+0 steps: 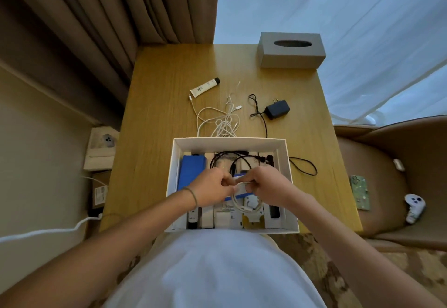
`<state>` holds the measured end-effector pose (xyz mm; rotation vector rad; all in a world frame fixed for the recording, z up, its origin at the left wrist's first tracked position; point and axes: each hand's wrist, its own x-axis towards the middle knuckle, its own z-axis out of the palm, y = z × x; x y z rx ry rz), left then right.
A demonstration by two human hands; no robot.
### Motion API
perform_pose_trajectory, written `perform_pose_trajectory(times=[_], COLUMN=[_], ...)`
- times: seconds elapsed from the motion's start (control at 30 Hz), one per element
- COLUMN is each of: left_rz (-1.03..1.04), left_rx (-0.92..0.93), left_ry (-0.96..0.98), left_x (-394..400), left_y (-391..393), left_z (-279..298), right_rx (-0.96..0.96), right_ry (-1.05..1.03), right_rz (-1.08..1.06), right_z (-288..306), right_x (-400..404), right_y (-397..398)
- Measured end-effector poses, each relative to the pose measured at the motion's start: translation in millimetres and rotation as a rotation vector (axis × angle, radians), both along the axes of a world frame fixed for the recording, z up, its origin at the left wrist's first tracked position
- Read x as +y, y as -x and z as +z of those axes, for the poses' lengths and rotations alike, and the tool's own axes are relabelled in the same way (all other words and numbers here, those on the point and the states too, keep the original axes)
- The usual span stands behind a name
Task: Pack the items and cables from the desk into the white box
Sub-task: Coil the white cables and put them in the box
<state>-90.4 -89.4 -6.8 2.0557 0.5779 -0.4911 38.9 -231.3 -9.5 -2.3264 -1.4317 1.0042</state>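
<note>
A person stands at the near edge of a wooden desk (154,114), both bare hands over one open white box (283,162) at the desk's 6 o'clock side. The left hand (210,190) and right hand (264,186) meet above the middle of the box, fingers curled, together pinching one coiled white cable (242,201) whose loop hangs down between them. Inside the box lie one blue rectangular pack (192,171) at 9 o'clock, one looped black cable (229,160) at 12 o'clock, and several small white cartons along the near wall; their number is unclear.

Beyond the box, at 12 o'clock, lies one tangle of white cables (220,119); how many strands cannot be told. At 11 o'clock from it lies one white tube with a black cap (204,87). One black plug adapter (277,109) lies at 1 o'clock, its cord trailing toward the box. One grey tissue box (291,51) stands at the far right corner.
</note>
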Motion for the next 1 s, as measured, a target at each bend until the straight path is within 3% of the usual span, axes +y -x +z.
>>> perform_pose_trajectory(times=[0.33,0.57,0.67,0.87,1.0], left_rz=[-0.101,-0.208,-0.304,-0.459,-0.516], left_rx=[0.105,0.167,0.169,0.134,0.157], left_ry=[-0.226,-0.433,-0.533,-0.672,-0.721], left_x=[-32,-40,-42,-44,-48], left_y=[1,7,4,-2,-2], left_z=[-27,-43,-43,-42,-42], right_rx=[-0.153,-0.222,-0.283,-0.261,-0.282], right_ry=[0.057,-0.081,-0.106,0.064,0.097], right_rz=[0.107,0.266,0.255,0.04,0.016], right_z=[-19,-24,-25,-26,-30], right_x=[-13,-12,-16,-12,-9], right_y=[16,27,24,24,26])
